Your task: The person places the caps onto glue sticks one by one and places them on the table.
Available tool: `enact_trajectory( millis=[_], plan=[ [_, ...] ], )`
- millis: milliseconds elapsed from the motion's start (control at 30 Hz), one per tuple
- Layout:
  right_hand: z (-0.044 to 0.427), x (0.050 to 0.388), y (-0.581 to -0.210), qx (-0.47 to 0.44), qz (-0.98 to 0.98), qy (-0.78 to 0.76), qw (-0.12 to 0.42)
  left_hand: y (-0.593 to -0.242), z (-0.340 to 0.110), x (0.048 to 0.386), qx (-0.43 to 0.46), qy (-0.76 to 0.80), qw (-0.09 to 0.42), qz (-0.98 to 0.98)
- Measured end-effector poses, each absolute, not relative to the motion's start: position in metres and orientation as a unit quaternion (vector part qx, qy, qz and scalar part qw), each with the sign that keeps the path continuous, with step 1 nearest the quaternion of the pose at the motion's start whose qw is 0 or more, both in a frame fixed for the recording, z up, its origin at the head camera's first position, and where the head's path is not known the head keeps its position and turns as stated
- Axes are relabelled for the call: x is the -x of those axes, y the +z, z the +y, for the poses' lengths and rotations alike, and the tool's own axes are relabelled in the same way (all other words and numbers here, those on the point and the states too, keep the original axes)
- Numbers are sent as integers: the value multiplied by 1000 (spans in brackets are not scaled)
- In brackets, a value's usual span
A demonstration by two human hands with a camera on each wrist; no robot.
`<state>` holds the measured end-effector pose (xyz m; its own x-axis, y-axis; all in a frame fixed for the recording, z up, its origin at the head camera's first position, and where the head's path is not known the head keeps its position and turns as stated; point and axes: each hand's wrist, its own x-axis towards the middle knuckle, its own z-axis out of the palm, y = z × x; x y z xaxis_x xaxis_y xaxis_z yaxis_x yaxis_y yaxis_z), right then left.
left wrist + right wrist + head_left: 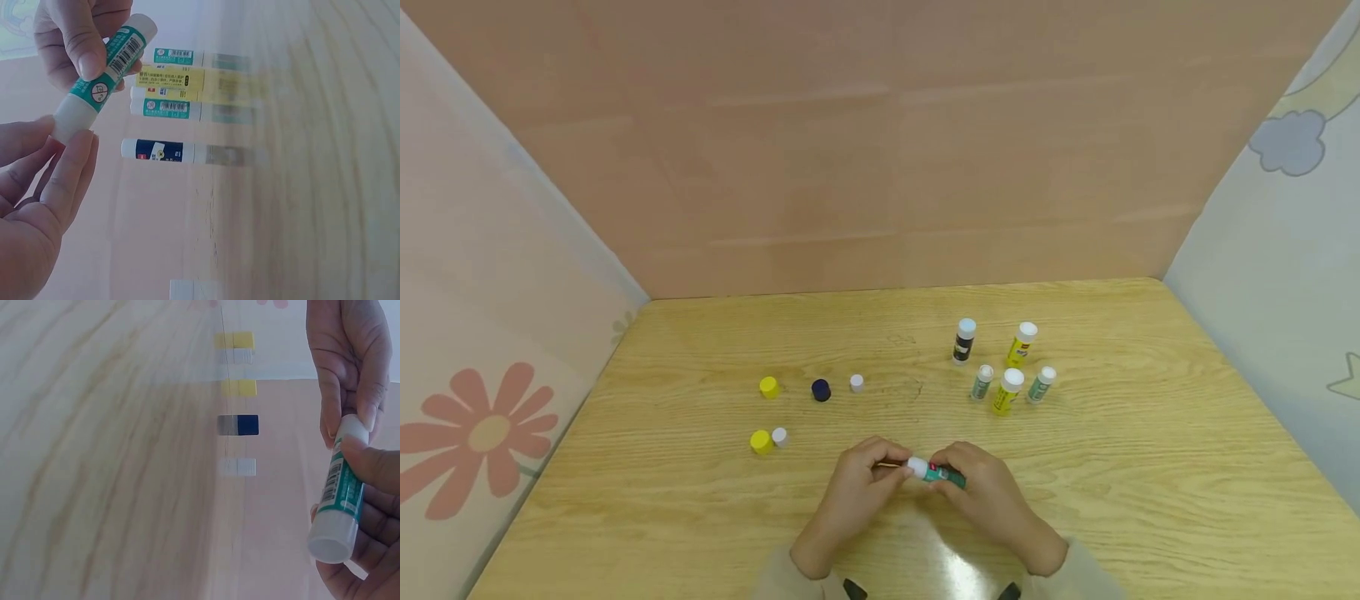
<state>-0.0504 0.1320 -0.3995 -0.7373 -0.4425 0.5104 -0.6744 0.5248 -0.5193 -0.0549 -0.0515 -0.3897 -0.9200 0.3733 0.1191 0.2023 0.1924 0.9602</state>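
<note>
A person holds a green-labelled glue stick [936, 472] in both hands, just in front of the body and toward the near side of the table [1135, 475]. The left hand [859, 487] pinches its white end between thumb and fingers, the grip drawn in to the width of the stick. The right hand [988, 492] has the other part, its thumb lying over the green label and its fingers curled behind, that grip also closed in round the stick. The stick lies slantwise between the two hands, with the barcode on its label showing in both wrist views.

Beyond the right hand, five more sticks stand upright in a loose group: a dark stick [963, 342], a rear yellow stick [1020, 348], a front yellow stick [1007, 393], and on either side of that one a left green stick [982, 384] and a right green stick [1041, 386].

Over to the left are five loose caps: a rear yellow cap [768, 387], a dark blue cap [821, 390], a lone white cap [857, 383] to its right, and nearer the person a front yellow cap [761, 442] with a small white cap [780, 437] right beside it
</note>
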Motion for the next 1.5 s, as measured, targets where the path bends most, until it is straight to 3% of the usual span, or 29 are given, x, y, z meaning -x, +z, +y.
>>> enact_trajectory(
  millis=[333,567,733,967,1267,1500],
  plan=[
    [129,51,-398,-311,-873,338,162,-386,-53,56,-178,600,70,777],
    [120,51,-387,-266,-909,315,70,-369,-56,49,-164,607,65,775],
    [116,52,-382,-246,-922,297,29,-382,-59,53,-165,602,66,779],
    [115,53,-382,-238,-922,306,19,-393,-62,58,-175,581,68,792],
    [114,55,-385,-242,-918,315,4,-358,-62,47,-179,562,60,805],
    [115,56,-384,-232,-923,307,-8,-356,-64,46,-174,561,55,808]
  ],
)
